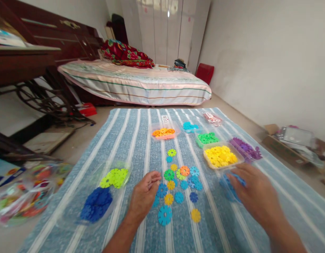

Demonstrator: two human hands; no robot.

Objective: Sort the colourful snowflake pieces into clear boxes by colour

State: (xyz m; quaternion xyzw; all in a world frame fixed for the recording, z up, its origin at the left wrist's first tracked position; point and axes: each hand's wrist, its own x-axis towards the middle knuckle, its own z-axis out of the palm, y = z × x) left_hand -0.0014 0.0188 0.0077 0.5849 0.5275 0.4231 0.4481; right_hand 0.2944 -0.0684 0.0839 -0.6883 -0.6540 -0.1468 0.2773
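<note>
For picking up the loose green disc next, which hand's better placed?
Probably the left hand: it's close beside the green disc, while the right hand is farther off, by the yellow tub.

Head cam: up over the striped cloth's [136,151] near edge
Facing: forward, kinda down across it
Range: cloth pretty close, bed [141,82] well beyond it

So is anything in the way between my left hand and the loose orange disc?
Yes, the green disc and then the lime disc lie between your left hand and the orange disc. Both look flat, so reaching over them is probably fine.
</note>
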